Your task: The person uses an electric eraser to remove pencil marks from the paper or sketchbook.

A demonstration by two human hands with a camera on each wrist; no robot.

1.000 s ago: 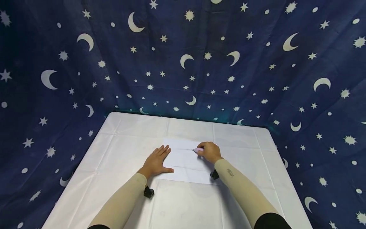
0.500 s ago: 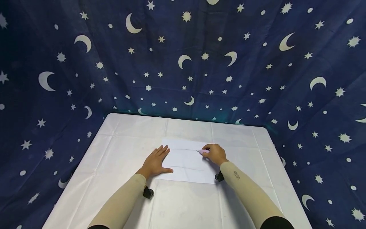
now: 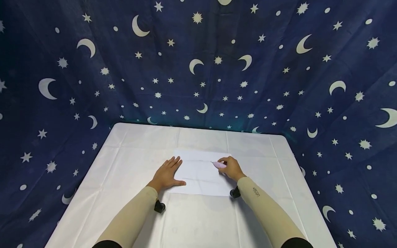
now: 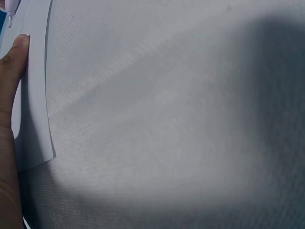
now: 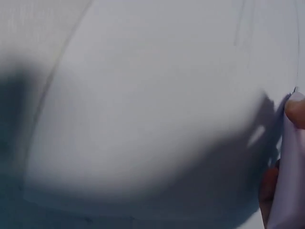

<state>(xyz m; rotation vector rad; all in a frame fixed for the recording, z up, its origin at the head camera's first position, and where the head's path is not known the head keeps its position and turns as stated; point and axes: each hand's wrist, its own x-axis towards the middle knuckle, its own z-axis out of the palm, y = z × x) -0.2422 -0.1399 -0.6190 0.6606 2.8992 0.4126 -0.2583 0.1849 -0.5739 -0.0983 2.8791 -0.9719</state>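
Observation:
A white sheet of paper (image 3: 201,189) lies on the white-covered table. My left hand (image 3: 167,173) rests flat on its left side, fingers straight and thumb spread. Near the sheet's upper right, my right hand (image 3: 233,168) pinches a thick lavender pen (image 3: 220,165) with a thin tip. That tip is at the right end of a faint grey line; a second faint line runs lower down. In the left wrist view, the left thumb (image 4: 15,62) lies over the paper's edge. The right wrist view shows the pen (image 5: 291,186) beside the right thumb (image 5: 296,112), tip on the paper.
White cloth with fold creases covers the table (image 3: 139,137). A dark blue curtain (image 3: 173,65) with moons and stars hangs behind and at both sides. Small black cameras sit under the left wrist (image 3: 159,206) and the right wrist (image 3: 235,192).
My right hand has moved right across the paper with the pen, and the upper line is longer. The left hand stays in place. The head view has shifted slightly.

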